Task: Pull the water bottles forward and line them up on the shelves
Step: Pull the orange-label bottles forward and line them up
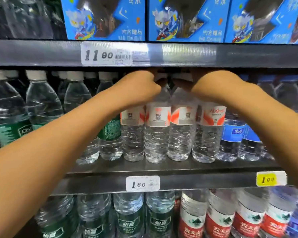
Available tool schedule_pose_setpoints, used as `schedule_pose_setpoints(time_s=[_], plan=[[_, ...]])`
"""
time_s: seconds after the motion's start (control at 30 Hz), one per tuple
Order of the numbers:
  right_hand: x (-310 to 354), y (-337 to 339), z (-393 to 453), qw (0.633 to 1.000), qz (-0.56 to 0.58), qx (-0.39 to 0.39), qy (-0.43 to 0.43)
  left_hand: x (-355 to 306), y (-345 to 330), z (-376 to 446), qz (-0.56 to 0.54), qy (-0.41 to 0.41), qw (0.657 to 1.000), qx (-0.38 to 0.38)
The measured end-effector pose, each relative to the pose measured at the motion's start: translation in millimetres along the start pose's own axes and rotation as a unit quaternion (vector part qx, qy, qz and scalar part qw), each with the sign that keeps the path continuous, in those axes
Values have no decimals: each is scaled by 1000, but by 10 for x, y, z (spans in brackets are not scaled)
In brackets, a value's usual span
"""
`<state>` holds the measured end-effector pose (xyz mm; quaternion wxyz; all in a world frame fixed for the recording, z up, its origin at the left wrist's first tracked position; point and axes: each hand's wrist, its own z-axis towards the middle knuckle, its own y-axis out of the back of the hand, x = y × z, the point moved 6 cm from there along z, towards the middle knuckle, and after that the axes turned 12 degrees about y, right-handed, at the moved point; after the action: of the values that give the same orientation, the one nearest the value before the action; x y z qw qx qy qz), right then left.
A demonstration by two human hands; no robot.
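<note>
Several clear water bottles with white-and-red labels (157, 117) stand in a row at the front of the middle shelf (179, 167). My left hand (141, 85) is closed around the neck and cap of one bottle in the middle of that row. My right hand (205, 83) is closed around the cap of the neighbouring white-and-red bottle (181, 117) to its right. Both hands reach in just under the upper shelf edge (179, 55), and the fingertips are hidden behind the caps.
Green-labelled bottles (41, 100) fill the left of the middle shelf, blue-labelled bottles (234, 133) the right. Blue cartons (103, 19) sit on the top shelf. Below are green-labelled bottles (127, 224) and red-labelled bottles (218, 225). Price tags (142, 183) hang on the shelf rails.
</note>
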<state>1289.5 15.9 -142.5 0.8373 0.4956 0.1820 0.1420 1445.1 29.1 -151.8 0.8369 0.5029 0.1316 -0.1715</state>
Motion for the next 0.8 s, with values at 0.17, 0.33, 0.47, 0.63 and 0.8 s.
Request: schedule_pose_setpoints(time_s=[0.17,0.33,0.47,0.63,0.8], plan=[[64,40,-40,1000,-13,-14,12,-27,21,-5,-7,-42,999,-21],[22,12,-81,1000,2,-20,18,-11,13,-4,-38,-43,998,-38],[8,53,-109,997,48,-51,28,-7,-15,17,18,-8,999,-31],[23,48,-115,994,73,-63,48,-44,-3,-5,-8,-52,997,-58],[16,49,-114,996,71,-39,46,-122,-5,-35,40,-42,996,-64]])
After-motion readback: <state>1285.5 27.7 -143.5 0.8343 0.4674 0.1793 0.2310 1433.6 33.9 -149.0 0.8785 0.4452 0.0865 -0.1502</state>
